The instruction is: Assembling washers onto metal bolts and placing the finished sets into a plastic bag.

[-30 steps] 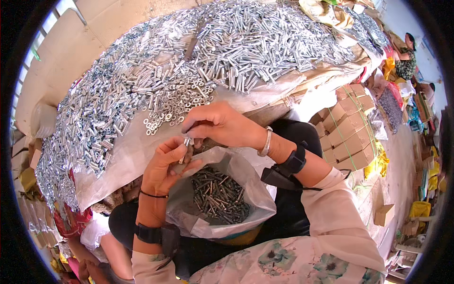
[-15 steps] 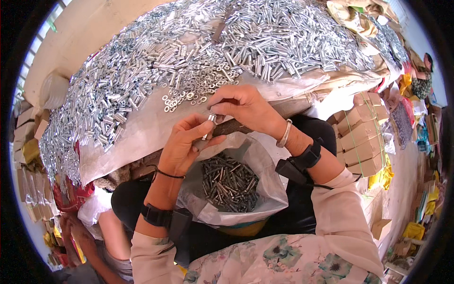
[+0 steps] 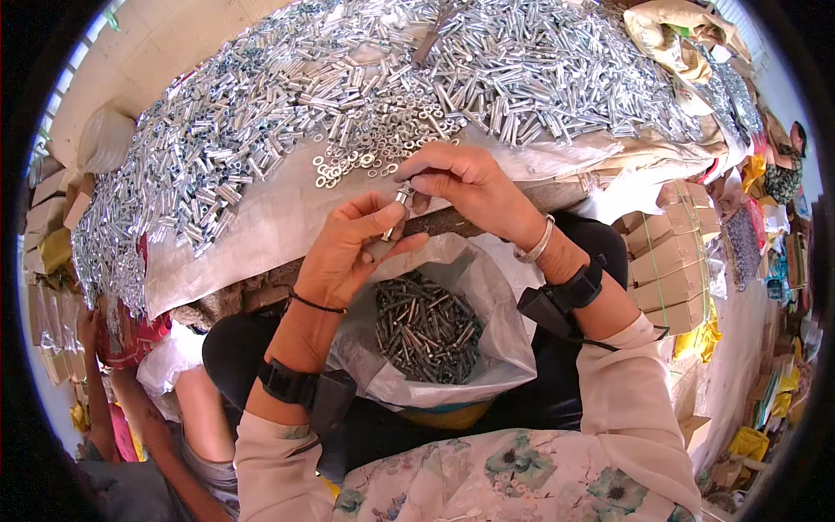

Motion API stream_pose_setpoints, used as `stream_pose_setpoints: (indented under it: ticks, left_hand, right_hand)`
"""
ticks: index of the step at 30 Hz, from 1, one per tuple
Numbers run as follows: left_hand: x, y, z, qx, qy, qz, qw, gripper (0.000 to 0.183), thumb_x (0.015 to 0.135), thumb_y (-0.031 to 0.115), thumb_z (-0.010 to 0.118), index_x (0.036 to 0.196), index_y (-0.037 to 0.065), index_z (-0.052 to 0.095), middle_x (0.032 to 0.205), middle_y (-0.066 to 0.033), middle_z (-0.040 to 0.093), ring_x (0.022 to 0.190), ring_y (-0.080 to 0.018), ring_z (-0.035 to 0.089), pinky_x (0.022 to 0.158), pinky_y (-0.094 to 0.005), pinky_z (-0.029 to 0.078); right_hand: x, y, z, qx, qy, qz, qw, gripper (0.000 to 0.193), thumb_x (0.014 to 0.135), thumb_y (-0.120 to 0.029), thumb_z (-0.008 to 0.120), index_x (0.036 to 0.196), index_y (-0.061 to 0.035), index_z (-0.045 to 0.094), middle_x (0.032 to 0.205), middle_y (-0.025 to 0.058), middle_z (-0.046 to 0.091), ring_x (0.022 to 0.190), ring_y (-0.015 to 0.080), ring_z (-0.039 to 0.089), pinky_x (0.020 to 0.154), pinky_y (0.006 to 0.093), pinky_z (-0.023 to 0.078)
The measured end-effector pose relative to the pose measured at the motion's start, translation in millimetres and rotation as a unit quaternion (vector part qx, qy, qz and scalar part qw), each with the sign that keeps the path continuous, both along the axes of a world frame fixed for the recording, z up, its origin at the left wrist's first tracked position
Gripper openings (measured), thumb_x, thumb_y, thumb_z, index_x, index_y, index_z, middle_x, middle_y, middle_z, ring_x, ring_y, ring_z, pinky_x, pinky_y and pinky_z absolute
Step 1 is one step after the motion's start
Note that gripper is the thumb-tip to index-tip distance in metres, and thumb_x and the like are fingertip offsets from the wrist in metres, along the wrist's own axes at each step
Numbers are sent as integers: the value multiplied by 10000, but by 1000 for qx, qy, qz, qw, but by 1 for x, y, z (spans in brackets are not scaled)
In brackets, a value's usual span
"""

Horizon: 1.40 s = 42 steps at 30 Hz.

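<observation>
Between the thumb and fingers of my left hand [image 3: 335,252] is a shiny metal sleeve bolt [image 3: 397,211], held at a tilt. My right hand [image 3: 474,187] meets it from the far side, thumb and forefinger closed at the bolt's upper end, around a small piece there too hidden to name. Just beyond the fingers lies a heap of flat washers [image 3: 370,158] on the cloth-covered table. Below my hands, an open white plastic bag [image 3: 513,365] in my lap holds many dark threaded bolts [image 3: 426,331].
A wide pile of silvery metal sleeves [image 3: 531,78] covers the table, with a flat dark bar [image 3: 428,43] lying in it. Strapped cardboard boxes [image 3: 670,261] stand at the right. Another person's arm [image 3: 165,444] shows at the lower left. A beige sack [image 3: 674,35] lies at far right.
The view has shifted slightly. Both hands stay together at the sleeve bolt, with small finger movements of the right hand at its upper end.
</observation>
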State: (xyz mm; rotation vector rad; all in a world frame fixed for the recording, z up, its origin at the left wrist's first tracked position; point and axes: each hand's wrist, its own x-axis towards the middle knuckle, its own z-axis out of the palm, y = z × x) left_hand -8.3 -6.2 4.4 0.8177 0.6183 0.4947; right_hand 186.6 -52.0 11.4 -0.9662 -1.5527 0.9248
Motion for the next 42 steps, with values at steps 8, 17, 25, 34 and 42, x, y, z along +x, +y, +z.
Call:
stream_pose_setpoints:
  ticks: [8, 17, 25, 34, 42]
  left_hand:
    - [5, -11, -1, 89, -49, 12, 995, 65, 864, 65, 630, 890, 5, 627, 814, -26, 605, 722, -84, 587, 772, -323, 580]
    - [8, -9, 2, 116, -2, 72, 991, 67, 869, 69, 626, 892, 6, 632, 792, -6, 580, 703, -62, 561, 732, -281, 580]
    - [7, -6, -1, 109, -6, 54, 992, 64, 869, 76, 628, 867, 13, 628, 747, 14, 545, 636, -47, 516, 736, -297, 585]
    - [9, -8, -1, 163, -12, 80, 983, 86, 877, 85, 626, 893, 2, 607, 741, 10, 554, 664, -41, 545, 737, -304, 579]
    - [8, 0, -3, 135, -7, 146, 980, 99, 868, 75, 631, 839, 3, 569, 683, 23, 534, 628, -49, 544, 755, -313, 578]
  right_hand:
    - [-5, 2, -11, 15, -97, -84, 992, 128, 895, -91, 564, 836, 14, 610, 729, 61, 555, 631, 125, 553, 571, 253, 440]
    - [-8, 5, -11, 61, -82, -119, 988, 76, 839, -70, 616, 832, 6, 624, 719, 86, 570, 649, 179, 581, 584, 285, 458]
    - [-4, 11, -13, -20, 22, -81, 996, 77, 796, -56, 666, 847, -2, 649, 776, 36, 628, 693, 78, 575, 610, 242, 474]
    - [-10, 14, -11, -19, -48, -88, 995, 172, 843, -142, 640, 958, -14, 649, 764, 48, 614, 699, 79, 564, 617, 241, 465]
    - [-92, -64, 38, 296, -200, 19, 934, 509, 788, -293, 653, 1226, -66, 526, 1238, 164, 505, 1112, 338, 521, 949, 431, 416]
